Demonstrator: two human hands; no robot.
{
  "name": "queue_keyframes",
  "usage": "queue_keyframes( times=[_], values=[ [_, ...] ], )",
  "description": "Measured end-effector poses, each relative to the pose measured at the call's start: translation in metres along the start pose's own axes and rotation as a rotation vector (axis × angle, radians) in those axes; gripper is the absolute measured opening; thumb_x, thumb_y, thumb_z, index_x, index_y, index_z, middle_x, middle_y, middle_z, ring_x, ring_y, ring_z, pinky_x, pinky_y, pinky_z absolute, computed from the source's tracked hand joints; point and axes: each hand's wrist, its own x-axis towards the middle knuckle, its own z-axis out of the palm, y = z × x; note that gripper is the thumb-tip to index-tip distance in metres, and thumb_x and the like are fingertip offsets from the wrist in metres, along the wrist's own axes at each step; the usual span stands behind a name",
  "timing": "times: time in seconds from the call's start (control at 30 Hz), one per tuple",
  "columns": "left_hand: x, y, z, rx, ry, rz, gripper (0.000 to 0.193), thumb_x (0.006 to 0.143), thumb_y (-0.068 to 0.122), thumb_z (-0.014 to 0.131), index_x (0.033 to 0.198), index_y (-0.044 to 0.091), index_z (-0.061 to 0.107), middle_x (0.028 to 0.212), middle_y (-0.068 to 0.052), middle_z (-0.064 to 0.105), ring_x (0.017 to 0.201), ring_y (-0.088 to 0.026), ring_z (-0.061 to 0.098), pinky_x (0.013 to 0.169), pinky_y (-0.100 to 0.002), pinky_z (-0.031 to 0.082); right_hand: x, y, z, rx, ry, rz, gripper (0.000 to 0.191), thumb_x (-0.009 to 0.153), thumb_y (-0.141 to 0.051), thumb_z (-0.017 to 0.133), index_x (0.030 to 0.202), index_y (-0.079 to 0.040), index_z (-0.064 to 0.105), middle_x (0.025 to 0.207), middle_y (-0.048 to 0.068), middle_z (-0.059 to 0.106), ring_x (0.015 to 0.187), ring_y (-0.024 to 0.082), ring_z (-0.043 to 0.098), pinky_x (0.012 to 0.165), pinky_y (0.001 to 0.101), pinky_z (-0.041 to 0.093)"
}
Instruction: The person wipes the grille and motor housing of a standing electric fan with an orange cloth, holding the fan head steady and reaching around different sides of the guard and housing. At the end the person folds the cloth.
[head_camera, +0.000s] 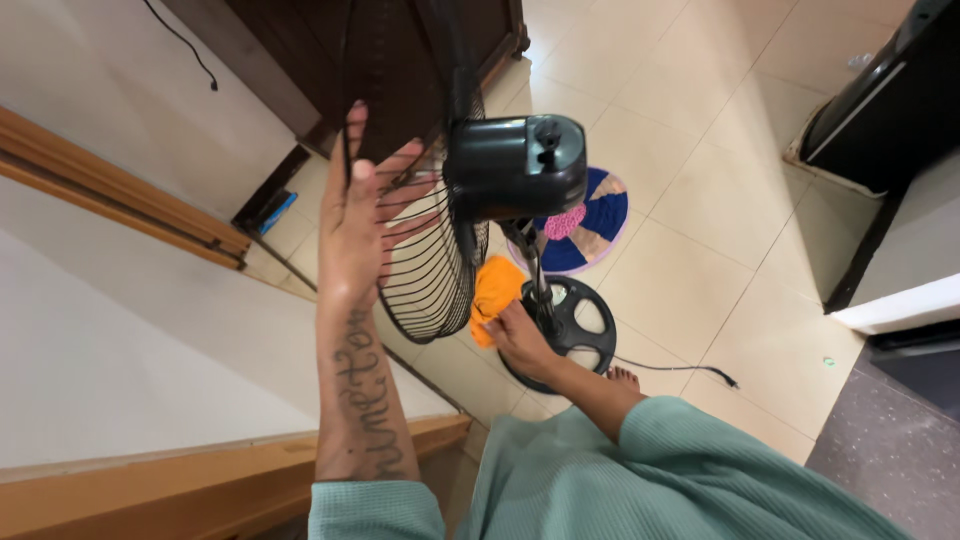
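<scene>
L hand (355, 215) raised, fingers (400, 190) spread flat; R hand (520, 335) lowered, fingers gripping.

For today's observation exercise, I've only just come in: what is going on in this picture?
A person in a green top is handling a black pedestal fan on a tiled floor. The left hand rests flat, fingers spread, against the wire grille of the fan head. The right hand is down low by the fan's pole, pressing an orange cloth just above the round base. A colourful round mat lies behind the fan.

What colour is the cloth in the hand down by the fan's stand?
Orange cloth, held by the right hand; shows best in the head view.
</scene>
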Motion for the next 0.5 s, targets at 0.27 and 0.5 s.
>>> queue_keyframes(
  times=[0.27, 0.5],
  values=[
    [-0.003, -0.003, 0.002, 0.017, 0.008, 0.032, 0.066, 0.107, 0.049, 0.045, 0.163, 0.020, 0.027, 0.126, -0.021, 0.070, 0.109, -0.032, 0.076, 0.088, -0.043, 0.065, 0.015, -0.019, -0.089, 0.025, 0.223, 0.133, 0.040, 0.087, -0.010, 0.072, 0.125, 0.001, 0.063, 0.105, 0.012, 0.070, 0.099, 0.020, 0.068, 0.090, 0.0352, 0.053],
    [-0.004, -0.002, 0.015, 0.032, 0.030, 0.038, 0.064, 0.107, 0.048, 0.046, 0.161, 0.018, 0.029, 0.125, -0.017, 0.070, 0.106, -0.028, 0.075, 0.088, -0.040, 0.065, 0.171, -0.102, -0.127, -0.548, 0.169, -0.145, 0.066, 0.092, -0.002, 0.064, 0.156, -0.005, 0.045, 0.141, 0.023, 0.052, 0.122, 0.044, 0.050, 0.110, 0.0490, 0.037]
  ],
)
